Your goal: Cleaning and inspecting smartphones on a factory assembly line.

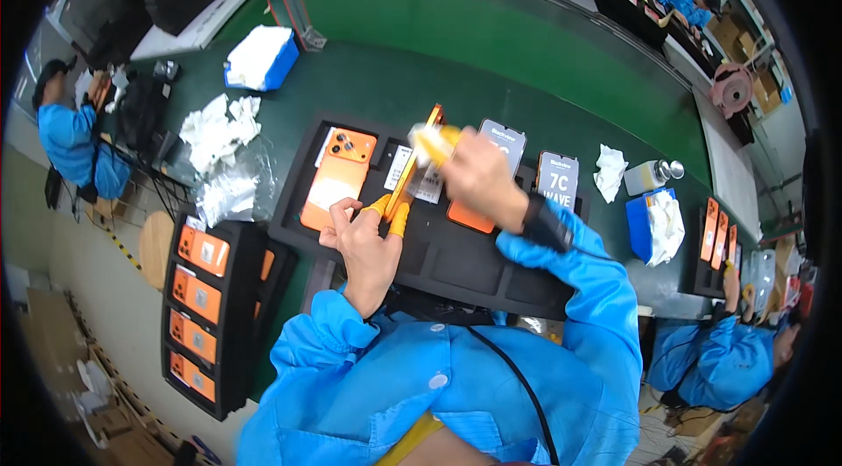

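My left hand (pixel 364 251), with yellow finger cots on some fingers, grips an orange phone (pixel 404 184) stood on its narrow edge above a black foam tray (pixel 419 249). A white wipe (pixel 427 145) is pinched in my right hand (pixel 482 178), which also wears yellow finger cots. It presses against the upper part of that phone, blurred by motion. Back side up, another orange phone (pixel 337 181) lies in the tray's left slot. To the right are a phone with a grey printed front (pixel 503 135), a similar phone (pixel 558 173) and an orange phone (pixel 470 217) partly hidden under my right hand.
Crumpled white wipes (pixel 219 128) and clear plastic bags (pixel 235 194) lie left. Blue boxes of wipes stand at the back left (pixel 261 59) and right (pixel 654 226), near a bottle (pixel 647 177). Another black tray (pixel 235 317) holds several orange phones. Co-workers sit on both sides.
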The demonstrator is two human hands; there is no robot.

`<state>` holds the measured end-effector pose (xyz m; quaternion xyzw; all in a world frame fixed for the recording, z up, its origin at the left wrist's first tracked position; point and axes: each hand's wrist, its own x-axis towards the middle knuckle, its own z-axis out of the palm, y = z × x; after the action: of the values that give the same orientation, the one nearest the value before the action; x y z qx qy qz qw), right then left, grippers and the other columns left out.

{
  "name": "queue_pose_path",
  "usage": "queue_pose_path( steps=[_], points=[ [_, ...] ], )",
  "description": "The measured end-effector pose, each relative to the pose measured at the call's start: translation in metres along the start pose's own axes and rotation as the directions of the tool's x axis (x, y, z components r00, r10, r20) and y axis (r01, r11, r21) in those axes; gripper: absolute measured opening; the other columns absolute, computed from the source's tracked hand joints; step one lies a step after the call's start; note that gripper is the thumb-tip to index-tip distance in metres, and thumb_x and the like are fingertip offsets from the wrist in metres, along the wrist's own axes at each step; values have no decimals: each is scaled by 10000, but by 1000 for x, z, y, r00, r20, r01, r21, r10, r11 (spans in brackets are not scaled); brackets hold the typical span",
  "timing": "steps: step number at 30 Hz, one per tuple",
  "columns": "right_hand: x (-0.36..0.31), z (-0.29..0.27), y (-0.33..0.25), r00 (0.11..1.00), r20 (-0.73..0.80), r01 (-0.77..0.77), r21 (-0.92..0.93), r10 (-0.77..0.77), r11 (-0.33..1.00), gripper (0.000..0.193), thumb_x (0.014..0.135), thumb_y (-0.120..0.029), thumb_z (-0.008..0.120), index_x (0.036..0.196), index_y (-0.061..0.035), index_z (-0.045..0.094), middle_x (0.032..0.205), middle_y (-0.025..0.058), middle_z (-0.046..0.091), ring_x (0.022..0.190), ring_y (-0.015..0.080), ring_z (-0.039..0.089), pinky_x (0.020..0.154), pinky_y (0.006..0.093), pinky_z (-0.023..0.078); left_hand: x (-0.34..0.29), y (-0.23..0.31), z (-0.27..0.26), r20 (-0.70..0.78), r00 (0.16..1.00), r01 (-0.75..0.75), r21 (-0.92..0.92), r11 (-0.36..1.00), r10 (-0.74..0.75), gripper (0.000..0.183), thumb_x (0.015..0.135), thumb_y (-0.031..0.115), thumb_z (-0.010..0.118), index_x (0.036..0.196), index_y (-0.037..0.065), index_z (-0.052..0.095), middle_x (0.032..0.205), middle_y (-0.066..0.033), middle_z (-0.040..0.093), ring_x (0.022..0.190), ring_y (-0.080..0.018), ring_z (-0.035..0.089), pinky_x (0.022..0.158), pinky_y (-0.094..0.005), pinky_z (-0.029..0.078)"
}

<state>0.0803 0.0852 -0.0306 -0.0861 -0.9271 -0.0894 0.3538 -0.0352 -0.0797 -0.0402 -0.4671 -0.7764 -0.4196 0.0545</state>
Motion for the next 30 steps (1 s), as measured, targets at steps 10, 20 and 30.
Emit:
queue_pose_path(
  steps=[10,20,30],
  points=[
    [8,13,23,956,-140,-248,88,259,965,201,650,-7,591,845,-7,639,740,105,517,703,272,543,586,378,450,60,16,-5,325,936,-172,87,981,135,276,690,126,740,887,1,593,917,-169,526,993,-311,443,789,-450,261],
    [5,5,29,975,-214,-67,0,66,998,290,630,-39,629,916,-33,678,825,115,593,631,240,542,519,349,437,60,30,6,294,911,-320,63,945,289,257,626,33,682,846,30,549,736,-116,604,917,-304,467,706,-451,256],
    [10,-10,8,848,-171,-399,417,502,817,475,679,61,517,1128,-59,618,938,170,567,808,362,596,702,397,503,77,31,16,268,884,-416,70,907,384,104,695,131,662,741,40,643,695,-123,550,866,-274,481,713,-418,262]
  ],
)
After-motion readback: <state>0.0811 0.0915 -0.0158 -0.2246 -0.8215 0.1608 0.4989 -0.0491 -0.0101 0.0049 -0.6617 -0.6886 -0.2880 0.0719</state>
